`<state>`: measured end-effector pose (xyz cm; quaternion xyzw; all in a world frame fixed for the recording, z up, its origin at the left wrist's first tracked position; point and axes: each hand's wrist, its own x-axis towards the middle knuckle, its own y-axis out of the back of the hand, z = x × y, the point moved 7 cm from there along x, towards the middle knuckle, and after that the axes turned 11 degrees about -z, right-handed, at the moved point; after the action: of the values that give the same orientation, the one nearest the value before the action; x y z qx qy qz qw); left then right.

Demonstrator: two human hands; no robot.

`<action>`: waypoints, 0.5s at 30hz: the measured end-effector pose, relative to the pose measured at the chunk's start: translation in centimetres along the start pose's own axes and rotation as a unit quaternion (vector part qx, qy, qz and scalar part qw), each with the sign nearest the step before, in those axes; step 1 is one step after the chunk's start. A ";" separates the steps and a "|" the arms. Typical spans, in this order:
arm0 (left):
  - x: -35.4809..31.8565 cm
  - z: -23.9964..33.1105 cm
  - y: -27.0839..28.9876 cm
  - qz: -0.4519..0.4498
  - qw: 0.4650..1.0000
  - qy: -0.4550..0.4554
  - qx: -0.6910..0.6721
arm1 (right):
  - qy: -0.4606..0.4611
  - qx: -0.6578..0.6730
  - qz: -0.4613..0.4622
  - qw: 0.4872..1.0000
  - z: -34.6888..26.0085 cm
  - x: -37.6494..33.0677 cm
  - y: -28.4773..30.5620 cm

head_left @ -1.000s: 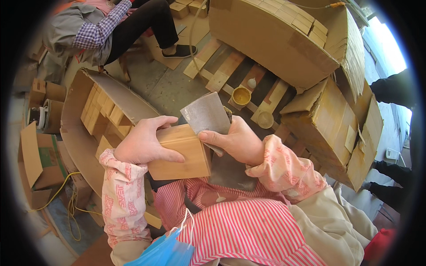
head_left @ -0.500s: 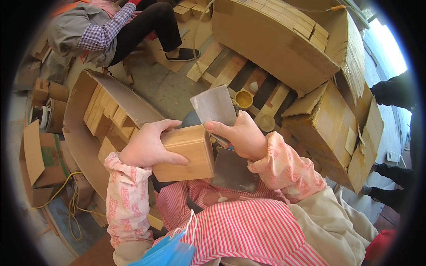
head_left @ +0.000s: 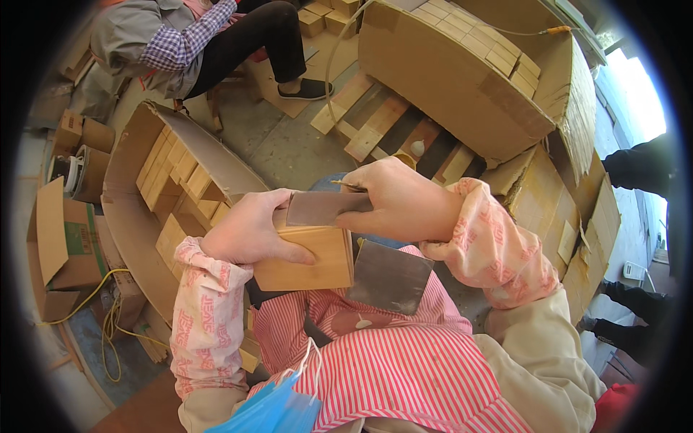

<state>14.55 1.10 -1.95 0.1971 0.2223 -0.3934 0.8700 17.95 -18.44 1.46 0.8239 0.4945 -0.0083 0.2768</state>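
Observation:
My left hand (head_left: 249, 229) grips a light wooden block (head_left: 307, 268) over my lap, with the thumb along its near face. Between the fingers and thumb of my right hand (head_left: 408, 198) is a grey-brown sheet of sandpaper (head_left: 312, 209). The sheet lies against the block's upper edge, close to my left fingertips. A second dark, square sheet (head_left: 391, 278) rests on my lap, just right of the block, against my striped apron (head_left: 404, 353). The undersides of the block and of the held sheet are hidden.
Wooden pieces fill an open carton (head_left: 137, 137) at my left. A large carton (head_left: 447, 86) with rows of blocks stands on slats (head_left: 382, 115) at the far right. Another person (head_left: 188, 54) sits at the far left. A yellow cord (head_left: 108, 325) lies at the lower left.
My right hand has turned and brought the sandpaper from upright above the block down onto its upper edge. The left hand keeps its hold; the view has shifted slightly.

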 end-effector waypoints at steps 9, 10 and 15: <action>-0.6 -0.3 0.7 0.045 0.993 0.011 0.111 | 0.049 -0.069 -0.044 0.995 -1.1 1.4 0.6; -0.6 -0.3 0.8 0.047 0.992 0.010 0.113 | 0.002 -0.073 -0.045 0.996 -0.4 1.3 0.6; 0.1 -0.6 0.5 0.034 0.997 -0.001 0.064 | 0.001 -0.031 -0.040 0.999 -0.2 0.9 0.4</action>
<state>14.90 1.68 -2.41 0.2596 0.1893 -0.3768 0.8688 18.75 -17.74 1.55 0.7948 0.5271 -0.0032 0.3008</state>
